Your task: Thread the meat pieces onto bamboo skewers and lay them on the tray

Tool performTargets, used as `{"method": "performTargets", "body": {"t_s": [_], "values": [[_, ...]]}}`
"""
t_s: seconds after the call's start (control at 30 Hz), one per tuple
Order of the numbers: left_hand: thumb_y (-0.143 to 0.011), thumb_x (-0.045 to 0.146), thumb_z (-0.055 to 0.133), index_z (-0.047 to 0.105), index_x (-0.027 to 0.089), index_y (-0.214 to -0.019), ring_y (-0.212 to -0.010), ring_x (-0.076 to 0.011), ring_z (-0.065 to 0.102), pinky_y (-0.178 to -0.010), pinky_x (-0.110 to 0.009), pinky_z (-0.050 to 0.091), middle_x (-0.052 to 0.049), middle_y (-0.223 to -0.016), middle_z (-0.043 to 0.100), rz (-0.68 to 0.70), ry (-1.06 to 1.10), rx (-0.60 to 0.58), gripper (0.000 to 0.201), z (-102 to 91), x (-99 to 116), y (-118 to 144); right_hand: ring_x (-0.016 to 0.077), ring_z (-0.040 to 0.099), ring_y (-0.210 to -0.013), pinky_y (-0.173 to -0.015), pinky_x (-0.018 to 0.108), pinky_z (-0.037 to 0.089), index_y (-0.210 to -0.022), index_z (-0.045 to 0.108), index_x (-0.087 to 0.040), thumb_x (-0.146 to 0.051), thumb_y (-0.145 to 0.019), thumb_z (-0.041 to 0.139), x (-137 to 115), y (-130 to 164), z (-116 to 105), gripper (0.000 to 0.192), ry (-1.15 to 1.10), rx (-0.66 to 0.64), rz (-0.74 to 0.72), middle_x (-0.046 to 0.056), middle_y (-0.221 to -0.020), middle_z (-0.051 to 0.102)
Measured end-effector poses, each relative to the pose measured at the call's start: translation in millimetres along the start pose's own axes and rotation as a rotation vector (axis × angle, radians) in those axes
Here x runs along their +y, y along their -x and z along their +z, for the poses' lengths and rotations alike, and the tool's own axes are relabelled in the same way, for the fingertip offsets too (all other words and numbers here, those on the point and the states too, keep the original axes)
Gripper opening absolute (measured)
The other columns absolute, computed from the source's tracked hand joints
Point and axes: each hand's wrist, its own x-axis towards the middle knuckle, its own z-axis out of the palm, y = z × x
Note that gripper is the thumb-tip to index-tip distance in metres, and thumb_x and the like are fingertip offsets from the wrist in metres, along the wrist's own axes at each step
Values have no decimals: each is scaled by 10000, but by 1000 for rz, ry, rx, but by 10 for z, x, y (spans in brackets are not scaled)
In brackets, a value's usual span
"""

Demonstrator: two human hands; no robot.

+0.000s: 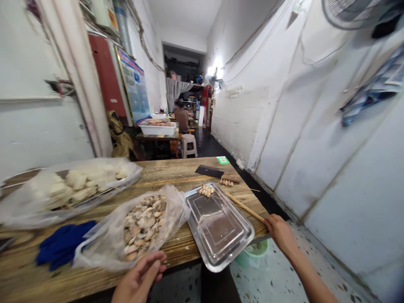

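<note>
- My left hand (139, 280) sits at 6 o'clock, fingers loosely curled, empty, touching the near edge of the clam bag (139, 227).
- My right hand (280, 233) at 4 o'clock pinches the near ends of the skewers (243, 206), at the table (170, 172) edge.
- Skewers lie just right of the steel tray (217, 229).
- One threaded skewer (206, 190) rests at the tray's far rim, 12 o'clock.
</note>
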Motion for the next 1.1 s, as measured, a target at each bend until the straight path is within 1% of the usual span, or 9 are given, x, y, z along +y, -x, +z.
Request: {"method": "performTargets", "body": {"t_s": [0.2, 0.37, 0.5, 0.6, 0.7, 0.8, 0.9, 1.0, 1.1], "values": [[-617, 446, 606, 625, 152, -839, -703, -193, 613, -636, -281, 488, -76, -819, 671, 16, -14, 24, 369, -31, -165, 124, 193, 537, -685, -647, 282, 377, -667, 560, -159, -260, -826, 366, 176, -46, 118, 270, 32, -135, -103, 79, -701, 553], [-704, 396, 524, 621, 160, -833, -670, -177, 603, -619, -279, 479, -77, -799, 661, 105, -135, -100, 287, 244, -202, 162, 183, 536, -681, -618, 270, 368, -682, 528, -177, -286, -819, 374, 276, -131, 108, 233, -66, -212, -83, 67, -717, 556], [-803, 304, 413, 617, 204, -900, -802, -171, 577, -743, -289, 436, -70, -873, 646, 515, -465, -260, 247, 808, 92, 64, 173, 534, -701, -636, 255, 368, -697, 527, -175, -270, -823, 356, 193, -109, 21, 233, -87, -152, -5, 60, -734, 553], [-825, 222, 376, 613, 200, -905, -839, -171, 544, -801, -322, 385, -66, -864, 633, 935, -726, -425, 251, 1445, 358, -88, 167, 536, -722, -642, 242, 370, -737, 548, -169, -262, -837, 332, 133, -82, -10, 256, -91, -98, 29, 61, -757, 550], [-812, 212, 410, 607, 172, -805, -796, -176, 522, -842, -372, 326, -61, -789, 611, 1171, -989, -490, 201, 2143, 473, -277, 157, 537, -706, -635, 233, 367, -719, 555, -167, -256, -841, 338, 121, -57, -10, 264, -98, -57, 60, 51, -742, 551], [-803, 180, 404, 602, 159, -796, -837, -195, 499, -855, -399, 289, -71, -778, 596, 1269, -1165, -517, 199, 2740, 413, -485, 149, 541, -701, -625, 224, 366, -708, 563, -163, -221, -835, 350, 151, -41, -9, 255, -104, -22, 88, 44, -730, 555], [-790, 158, 404, 617, 140, -730, -840, -219, 497, -832, -412, 294, -86, -756, 603, 1241, -1298, -568, 222, 3152, 289, -691, 145, 543, -693, -616, 220, 367, -716, 585, -164, -205, -826, 374, 198, -31, -38, 241, -99, 16, 76, 41, -727, 560], [-758, 97, 403, 629, 121, -634, -762, -217, 523, -839, -431, 286, -98, -687, 618, 1206, -1354, -624, 259, 3375, 218, -862, 148, 541, -707, -622, 218, 375, -716, 589, -174, -214, -826, 407, 235, -25, -66, 216, -91, 67, 39, 34, -711, 558], [-727, 85, 422, 647, 122, -637, -719, -206, 540, -858, -420, 277, -93, -667, 634, 1201, -1374, -693, 246, 3450, 221, -970, 151, 533, -693, -617, 224, 386, -708, 572, -174, -219, -839, 414, 270, -28, -51, 210, -42, 88, 3, 36, -702, 549]]}}
